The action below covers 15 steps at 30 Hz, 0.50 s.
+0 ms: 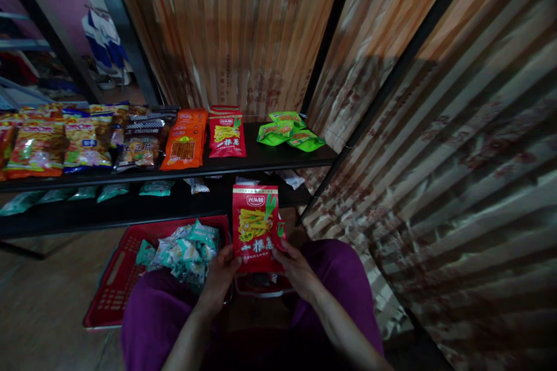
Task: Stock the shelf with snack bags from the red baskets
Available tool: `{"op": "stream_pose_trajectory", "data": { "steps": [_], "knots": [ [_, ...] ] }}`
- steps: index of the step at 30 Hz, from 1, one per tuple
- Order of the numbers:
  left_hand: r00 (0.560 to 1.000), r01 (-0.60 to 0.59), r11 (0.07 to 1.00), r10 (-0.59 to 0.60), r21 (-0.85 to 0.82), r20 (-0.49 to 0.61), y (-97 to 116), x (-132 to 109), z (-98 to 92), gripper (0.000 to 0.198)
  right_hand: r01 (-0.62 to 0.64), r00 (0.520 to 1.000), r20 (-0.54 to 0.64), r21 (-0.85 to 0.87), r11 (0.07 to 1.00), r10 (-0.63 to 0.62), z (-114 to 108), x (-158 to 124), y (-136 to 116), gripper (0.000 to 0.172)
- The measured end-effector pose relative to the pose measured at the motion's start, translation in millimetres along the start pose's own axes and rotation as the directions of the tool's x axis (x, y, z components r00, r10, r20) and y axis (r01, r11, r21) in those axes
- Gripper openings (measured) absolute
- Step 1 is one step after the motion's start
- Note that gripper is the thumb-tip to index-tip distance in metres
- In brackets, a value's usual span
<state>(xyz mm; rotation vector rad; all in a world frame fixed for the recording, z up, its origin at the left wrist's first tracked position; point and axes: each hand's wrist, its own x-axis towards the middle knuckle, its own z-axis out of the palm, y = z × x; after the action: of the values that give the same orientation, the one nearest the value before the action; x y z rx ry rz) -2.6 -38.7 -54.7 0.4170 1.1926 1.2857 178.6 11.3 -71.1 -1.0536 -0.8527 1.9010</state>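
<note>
I hold a red snack packet upright in front of me, with both hands on its lower edge. My left hand grips the bottom left corner, fingers closed on it. At the bottom right, my right hand pinches the packet's edge. The packet hangs above my lap, just below the front edge of the black shelf. Matching red packets lie stacked on that shelf.
A red basket with several pale teal packets sits on the floor at left. The shelf carries orange packets, green packets and other snack bags. A lower shelf holds teal packets. A striped wooden wall stands at right.
</note>
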Motion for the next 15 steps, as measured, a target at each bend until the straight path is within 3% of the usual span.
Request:
{"op": "stream_pose_trajectory", "data": {
  "steps": [3, 7, 10, 15],
  "knots": [
    [1.0, -0.007, 1.0, 0.007, -0.013, -0.011, -4.0, 4.0, 0.2, 0.049, 0.073, 0.997, 0.027, -0.059, 0.996, -0.071, -2.1, 3.8, 0.4, 0.045],
    [0.992, -0.128, 0.991, 0.129, -0.022, 0.002, 7.4, 15.9, 5.4, 0.04, 0.181, 0.983, 0.041, -0.168, 0.969, -0.176, 1.8, 21.3, -14.3, 0.04],
    [0.971, -0.241, 0.971, 0.241, 0.002, 0.005, 37.0, 32.5, 12.7, 0.035, 0.271, 0.962, 0.106, -0.254, 0.928, -0.252, 15.8, 45.9, -45.5, 0.04],
    [0.902, -0.429, 0.901, 0.431, 0.064, -0.017, 113.9, 82.4, 31.9, 0.032, 0.421, 0.901, 0.201, -0.202, 0.884, -0.384, 62.4, 113.3, -117.0, 0.053]
  ]
}}
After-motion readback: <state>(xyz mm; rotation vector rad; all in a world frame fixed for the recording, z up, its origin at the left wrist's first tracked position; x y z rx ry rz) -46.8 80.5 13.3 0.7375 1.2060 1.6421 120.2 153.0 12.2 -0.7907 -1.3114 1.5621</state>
